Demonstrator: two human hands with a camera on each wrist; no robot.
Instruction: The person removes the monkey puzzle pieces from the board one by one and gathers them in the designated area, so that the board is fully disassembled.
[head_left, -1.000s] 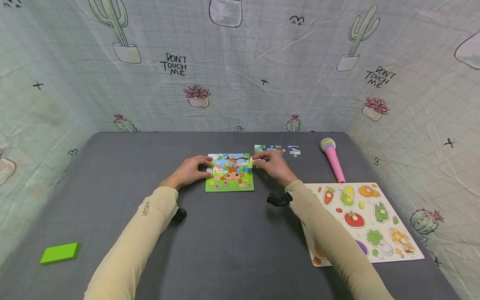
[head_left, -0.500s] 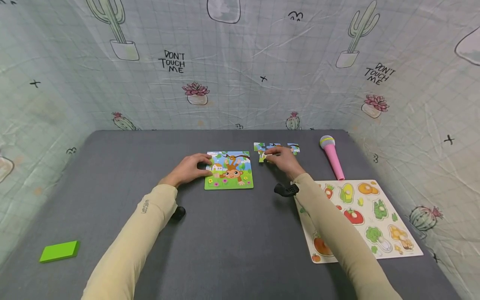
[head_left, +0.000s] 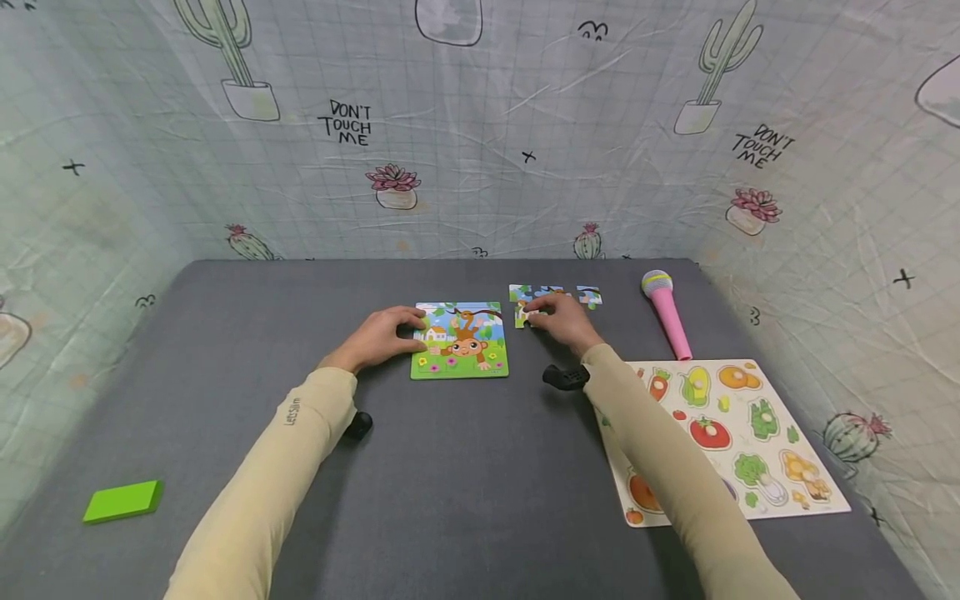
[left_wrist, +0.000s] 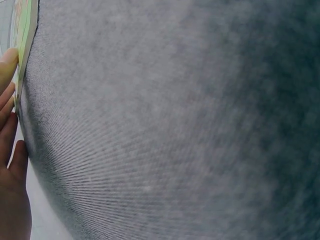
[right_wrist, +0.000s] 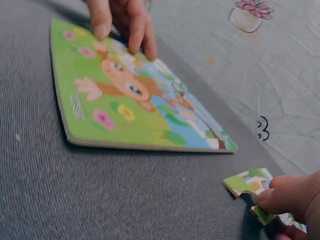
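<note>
My left hand (head_left: 377, 338) rests at the left edge of a monkey picture board (head_left: 459, 367), thumb and fingertips touching it. In the left wrist view its fingers (left_wrist: 19, 155) look fairly straight beside the board's edge. To the right of the board, my right hand (head_left: 567, 322) pinches a small green-and-white jigsaw piece (head_left: 520, 317) close to several loose pieces (head_left: 589, 294). In the right wrist view the thumb lies on the jigsaw piece (right_wrist: 239, 185), with another piece (right_wrist: 262, 215) just under the hand. Part of the loose row is hidden behind my right hand.
A pink toy microphone (head_left: 670, 323) lies at the back right. Below it a vegetable puzzle board (head_left: 738, 517) sits partly under my right forearm. A bright green block (head_left: 122, 502) lies at the front left, and a printed cloth (head_left: 450, 217) hangs behind the table.
My right hand has moved from the picture board's right edge to the loose pieces, taking a jigsaw piece with it. My left hand stays at the board's left edge.
</note>
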